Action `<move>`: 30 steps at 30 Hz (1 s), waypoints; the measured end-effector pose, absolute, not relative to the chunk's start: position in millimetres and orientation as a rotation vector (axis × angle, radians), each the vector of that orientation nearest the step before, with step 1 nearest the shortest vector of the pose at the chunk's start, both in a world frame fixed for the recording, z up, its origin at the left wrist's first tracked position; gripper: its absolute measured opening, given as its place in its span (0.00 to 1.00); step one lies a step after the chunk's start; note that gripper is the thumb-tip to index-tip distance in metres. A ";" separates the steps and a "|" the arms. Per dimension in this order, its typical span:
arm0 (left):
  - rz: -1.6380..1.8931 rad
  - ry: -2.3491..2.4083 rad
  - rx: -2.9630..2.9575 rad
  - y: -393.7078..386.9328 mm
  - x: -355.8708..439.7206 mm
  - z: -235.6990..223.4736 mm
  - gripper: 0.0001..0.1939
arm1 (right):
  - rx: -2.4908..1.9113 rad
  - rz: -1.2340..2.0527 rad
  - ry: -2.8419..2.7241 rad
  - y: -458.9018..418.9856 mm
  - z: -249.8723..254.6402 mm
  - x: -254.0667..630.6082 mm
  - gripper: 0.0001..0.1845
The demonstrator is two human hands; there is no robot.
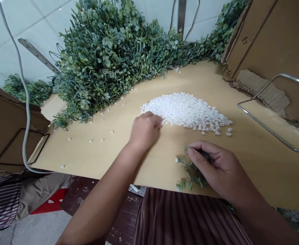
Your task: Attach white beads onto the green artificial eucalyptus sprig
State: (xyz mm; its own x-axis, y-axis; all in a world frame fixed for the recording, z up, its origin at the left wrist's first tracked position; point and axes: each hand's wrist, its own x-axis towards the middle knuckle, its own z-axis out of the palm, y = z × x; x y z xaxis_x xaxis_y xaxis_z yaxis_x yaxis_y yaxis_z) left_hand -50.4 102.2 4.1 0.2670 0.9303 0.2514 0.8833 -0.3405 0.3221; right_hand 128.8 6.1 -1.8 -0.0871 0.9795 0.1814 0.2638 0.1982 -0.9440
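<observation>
A heap of small white beads (187,110) lies in the middle of a pale wooden board (108,149). My left hand (145,129) rests at the heap's left edge, fingers curled and pinched at the beads; what is in them is hidden. My right hand (215,170) is near the board's front edge, fingers closed around a small green artificial sprig (190,172). One white bead (176,160) sits at the sprig's tip, left of my right thumb.
A big pile of green artificial foliage (108,58) fills the back left of the board. Cardboard boxes stand at the right (274,44) and left (9,129), each with a metal wire frame (266,126). A grey cable (24,112) hangs at left. Loose beads lie scattered at left.
</observation>
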 end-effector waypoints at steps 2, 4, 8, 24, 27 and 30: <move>0.585 1.726 2.482 101.6 -47.6 2.0 0.10 | -1.233 0.969 -1.547 5.8 -2.9 128.2 0.11; 0.561 1.725 2.532 101.9 -46.0 0.7 0.10 | -1.239 0.965 -1.555 5.9 -2.7 127.7 0.10; 0.505 1.756 2.558 104.7 -44.2 0.8 0.10 | -1.247 0.945 -1.558 5.7 -1.4 127.2 0.09; 1.084 1.462 1.993 85.5 -42.7 -2.8 0.07 | -1.246 0.649 -1.665 2.4 -15.0 121.8 0.05; 1.051 1.439 2.025 82.9 -40.8 -0.6 0.05 | -1.260 0.618 -1.707 2.8 -16.5 122.3 0.07; 1.009 1.418 2.074 79.4 -41.1 4.8 0.05 | -1.280 0.626 -1.737 1.3 -16.2 124.7 0.08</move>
